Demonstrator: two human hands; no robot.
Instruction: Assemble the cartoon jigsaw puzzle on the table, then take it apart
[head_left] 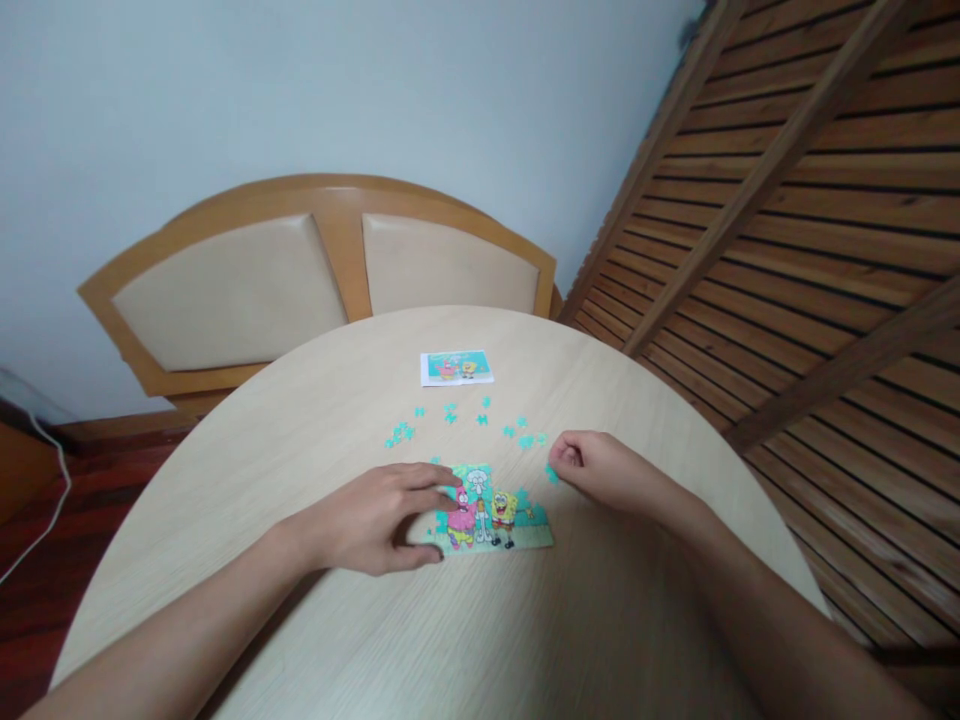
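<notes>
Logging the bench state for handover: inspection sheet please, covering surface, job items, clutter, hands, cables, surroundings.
Surface: light wood-grain table, curved far edge.
Job items: partly assembled puzzle near the middle; loose teal pieces scattered beyond it; picture card farther back.
Clutter: nothing seen.
Hands: left hand open, fingers over the puzzle's left side; right hand curled beside a teal piece, grip unclear.
Cables: white cable at far left, off the table.
Surroundings: cream-panelled chair back, pale wall, slatted wood panel at right.
</notes>
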